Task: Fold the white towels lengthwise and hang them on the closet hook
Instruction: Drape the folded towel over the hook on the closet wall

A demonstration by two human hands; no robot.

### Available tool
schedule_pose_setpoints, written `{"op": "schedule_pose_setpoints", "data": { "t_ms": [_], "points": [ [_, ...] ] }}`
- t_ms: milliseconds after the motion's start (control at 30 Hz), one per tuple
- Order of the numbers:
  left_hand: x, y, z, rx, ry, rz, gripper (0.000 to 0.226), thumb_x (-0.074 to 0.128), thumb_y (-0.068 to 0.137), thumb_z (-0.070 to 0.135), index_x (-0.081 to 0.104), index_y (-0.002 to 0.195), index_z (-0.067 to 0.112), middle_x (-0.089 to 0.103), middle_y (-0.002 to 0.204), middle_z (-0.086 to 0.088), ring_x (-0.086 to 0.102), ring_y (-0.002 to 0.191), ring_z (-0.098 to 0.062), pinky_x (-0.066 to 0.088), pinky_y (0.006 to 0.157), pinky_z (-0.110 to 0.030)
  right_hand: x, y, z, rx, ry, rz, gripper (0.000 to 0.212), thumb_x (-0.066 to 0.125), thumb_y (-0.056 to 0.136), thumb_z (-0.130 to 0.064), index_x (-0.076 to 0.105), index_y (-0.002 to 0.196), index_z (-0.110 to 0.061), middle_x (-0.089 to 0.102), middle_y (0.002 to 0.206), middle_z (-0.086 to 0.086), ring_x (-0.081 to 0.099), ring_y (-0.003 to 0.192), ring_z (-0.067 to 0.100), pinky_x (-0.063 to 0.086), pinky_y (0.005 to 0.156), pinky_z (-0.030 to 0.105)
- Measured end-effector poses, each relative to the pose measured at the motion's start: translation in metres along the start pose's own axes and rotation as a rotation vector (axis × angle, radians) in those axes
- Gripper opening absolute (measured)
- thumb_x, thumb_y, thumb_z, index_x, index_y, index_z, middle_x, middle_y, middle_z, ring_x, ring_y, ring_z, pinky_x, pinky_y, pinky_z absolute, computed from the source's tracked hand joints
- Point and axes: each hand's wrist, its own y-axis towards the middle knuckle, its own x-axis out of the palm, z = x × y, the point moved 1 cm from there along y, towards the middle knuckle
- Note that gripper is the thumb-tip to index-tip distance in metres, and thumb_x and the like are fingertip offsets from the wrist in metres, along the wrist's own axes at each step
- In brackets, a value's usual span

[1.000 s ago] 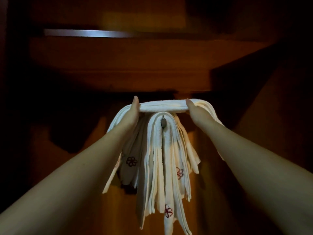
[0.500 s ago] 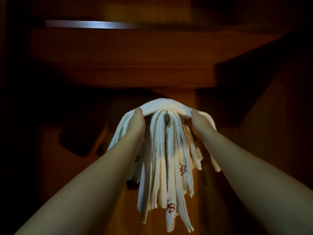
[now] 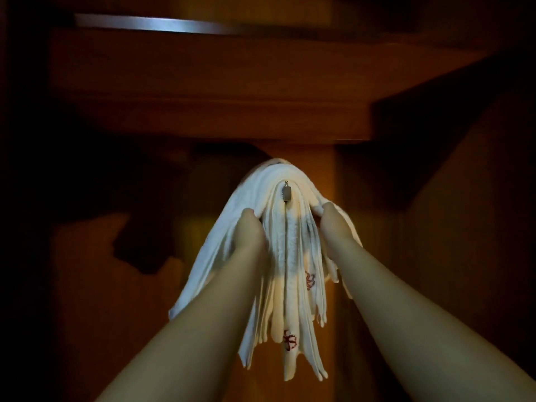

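- Head view: towels (image 3: 290, 256) hang folded over the hook (image 3: 286, 193), inside the dim closet (image 3: 203, 82).
- Left hand (image 3: 249, 233) grips the draped layers left of the hook; right hand (image 3: 333, 224) grips those on its right, fingers hidden behind cloth.

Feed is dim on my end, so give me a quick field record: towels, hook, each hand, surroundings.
towels: white towels, several layers draped over the hook, ends hanging down, red flower embroidery on some
hook: metal hook, tip showing at the top of the stack
left hand: left hand grips the left side of the outer towel
right hand: right hand grips the right side
surroundings: dark wooden closet, shelf above
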Motion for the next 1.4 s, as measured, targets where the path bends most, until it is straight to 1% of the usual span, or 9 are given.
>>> {"op": "schedule_pose_setpoints", "data": {
  "t_ms": [200,433,700,833,933,1000,1200,1300,1400],
  "points": [
    [0.018,-0.009,-0.001,-0.036,-0.041,0.038,0.050,0.041,0.096,0.044,0.069,0.117,0.008,0.071,0.115,-0.016,0.064,0.107,-0.038,0.049,0.102,-0.047,0.008,-0.007,0.009,0.037,-0.014,0.071,0.029,0.045,0.093,-0.051,0.066,0.096,-0.031,0.070,0.105,0.006,0.065,0.103,0.029,0.045,0.104,0.054],
    [-0.003,-0.013,-0.006,-0.081,-0.203,0.048,0.029,0.048,0.093,0.029,0.068,0.079,0.013,0.068,0.053,-0.002,0.065,0.055,-0.022,0.052,0.051,-0.026,0.033,-0.023,0.024,0.202,0.242,-0.013,0.046,0.042,0.095,-0.050,0.063,0.121,-0.018,0.066,0.116,0.013,0.061,0.110,0.034,0.047,0.104,0.048],
    [-0.040,-0.026,-0.034,-0.248,-0.156,0.091,0.046,0.044,0.102,0.034,0.063,0.125,0.000,0.063,0.131,-0.020,0.057,0.123,-0.037,0.044,0.108,-0.047,0.016,-0.047,0.021,0.384,0.202,-0.005,0.044,0.050,0.098,-0.045,0.072,0.113,-0.009,0.076,0.095,0.013,0.074,0.086,0.032,0.061,0.080,0.044],
    [-0.081,-0.045,-0.059,-0.481,0.071,-0.007,0.053,0.037,0.100,0.046,0.058,0.127,0.005,0.059,0.133,-0.017,0.053,0.125,-0.035,0.035,0.107,-0.050,-0.010,-0.077,0.042,0.435,-0.017,0.050,0.041,0.042,0.101,-0.035,0.067,0.117,-0.007,0.076,0.096,0.012,0.071,0.069,0.024,0.050,0.046,0.032],
    [-0.112,-0.055,-0.070,-0.533,0.228,-0.073,0.049,0.034,0.103,0.047,0.056,0.109,0.003,0.056,0.098,-0.016,0.055,0.093,-0.029,0.039,0.102,-0.046,-0.022,-0.103,0.060,0.421,-0.145,0.017,0.049,0.036,0.103,-0.041,0.060,0.131,-0.009,0.068,0.122,0.012,0.065,0.106,0.029,0.052,0.083,0.042],
    [-0.131,-0.066,-0.071,-0.562,0.327,-0.069,0.053,0.032,0.104,0.044,0.061,0.096,0.000,0.056,0.088,-0.014,0.053,0.080,-0.027,0.042,0.089,-0.041,-0.027,-0.124,0.068,0.372,-0.269,0.000,0.046,0.038,0.103,-0.036,0.056,0.134,-0.008,0.064,0.125,0.012,0.059,0.109,0.026,0.045,0.078,0.038],
    [-0.177,-0.123,-0.086,-0.329,0.708,-0.224,0.037,0.045,0.103,0.029,0.062,0.124,0.004,0.064,0.120,-0.014,0.057,0.114,-0.033,0.039,0.094,-0.038,-0.053,-0.221,0.086,0.217,-0.763,-0.119,0.027,0.047,0.101,-0.032,0.064,0.084,-0.018,0.063,0.086,0.003,0.058,0.074,0.014,0.040,0.058,0.026],
    [-0.198,-0.151,-0.098,-0.120,1.035,-0.353,0.017,0.054,0.099,0.027,0.063,0.086,0.022,0.066,0.105,-0.009,0.063,0.091,-0.023,0.045,0.077,-0.031,-0.076,-0.269,0.106,0.207,-0.926,-0.238,0.030,0.046,0.104,-0.033,0.070,0.102,-0.015,0.068,0.108,0.006,0.064,0.094,0.017,0.051,0.075,0.030],
    [-0.211,-0.180,-0.116,-0.047,1.271,-0.517,0.034,0.057,0.097,0.036,0.061,0.127,0.020,0.065,0.113,-0.001,0.064,0.093,-0.014,0.047,0.072,-0.027,-0.112,-0.317,0.129,0.205,-1.086,-0.253,0.036,0.044,0.105,-0.036,0.065,0.127,-0.017,0.061,0.134,0.005,0.058,0.122,0.021,0.045,0.105,0.039]
  ]
}}
